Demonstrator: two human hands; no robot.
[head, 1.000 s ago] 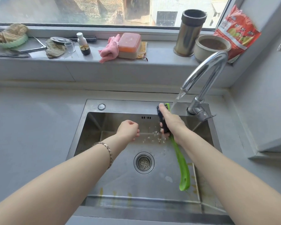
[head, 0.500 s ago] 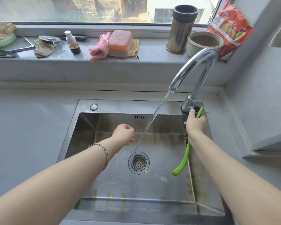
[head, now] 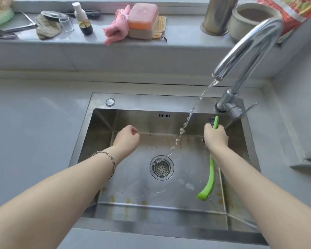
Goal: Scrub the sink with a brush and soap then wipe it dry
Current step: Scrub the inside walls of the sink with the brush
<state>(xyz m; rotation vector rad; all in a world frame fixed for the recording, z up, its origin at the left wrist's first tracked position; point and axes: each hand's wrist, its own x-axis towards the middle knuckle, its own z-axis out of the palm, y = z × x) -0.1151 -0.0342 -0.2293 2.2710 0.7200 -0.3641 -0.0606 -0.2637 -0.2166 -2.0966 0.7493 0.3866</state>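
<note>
- Grey counter (head: pixel 34 123) runs round a steel sink (head: pixel 97 99). The window ledge (head: pixel 178 33) behind it holds a pink cloth (head: pixel 115 30) and an orange-lidded box (head: pixel 143 18).
- A second ago the head of the brush (head: pixel 211 177) sits in the running water mid-basin, with spray flying. Half a second ago it is up by the base of the faucet (head: pixel 250 47). Now the right hand (head: pixel 216 139) has brought it lower, into the back-right corner of the basin and clear of the stream.
- With nothing in its way, the water (head: pixel 188 119) falls unbroken to land just beside the drain (head: pixel 162 168).
- My reading is that the wetting is over and scrubbing of the back corner is about to begin. No suds show anywhere, so I cannot tell whether soap is on the brush.
- The right hand is clenched round the brush just below its head. Dark bristles (head: pixel 211 119) stick out above the fist, close to the back wall, though I cannot tell whether they touch it. The green handle trails towards the front over the right side of the basin floor.
- The left hand (head: pixel 127 139) is curled into a fist with nothing in it. It hovers over the back-left of the basin, much where it was.
- The sink itself looks wet and dull. Yellow-brown stains (head: pixel 127 201) mark the front of the floor, the back edge and the right side, so the wiping dry looks a long way off.
</note>
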